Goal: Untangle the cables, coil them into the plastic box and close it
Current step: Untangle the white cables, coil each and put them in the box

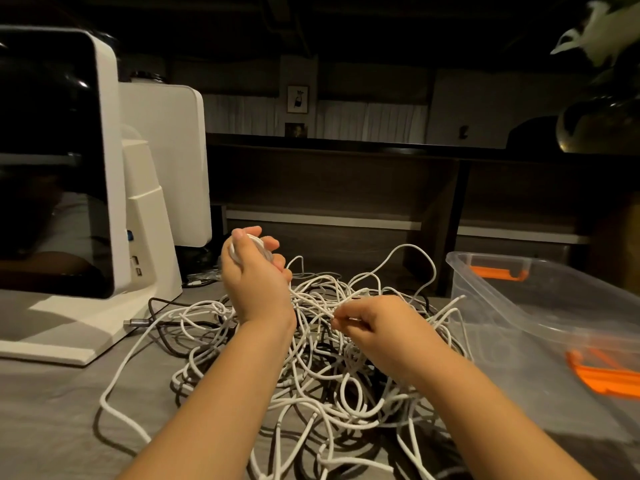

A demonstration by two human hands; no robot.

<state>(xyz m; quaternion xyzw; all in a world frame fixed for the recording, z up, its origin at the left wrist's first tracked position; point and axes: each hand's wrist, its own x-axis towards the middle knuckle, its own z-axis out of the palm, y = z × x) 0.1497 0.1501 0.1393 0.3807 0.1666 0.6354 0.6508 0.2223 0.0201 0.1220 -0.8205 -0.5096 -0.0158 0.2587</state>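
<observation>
Head view. Tangle of cables (329,358), mostly white with a few dark strands, heaped mid-desk (52,410) toward the near edge, loops trailing left toward the white monitor stand (104,306).

Left hand (254,271) raised above the heap's far left side, fingers curled round a small bundle of white cable already gathered into a coil.

Right hand (374,323) lower, over the heap's centre, fingertips pinching a single white strand; that strand runs roughly left-right between the two hands.

Plastic box (540,299), clear with orange latches (498,273), sits open at the desk's right edge, just beside the heap. No lid seen on it.

Judgement: early stage, most cable still knotted. Box lies to the right, so right hand is nearer for dropping in a finished coil; the left would have to cross over the heap.
</observation>
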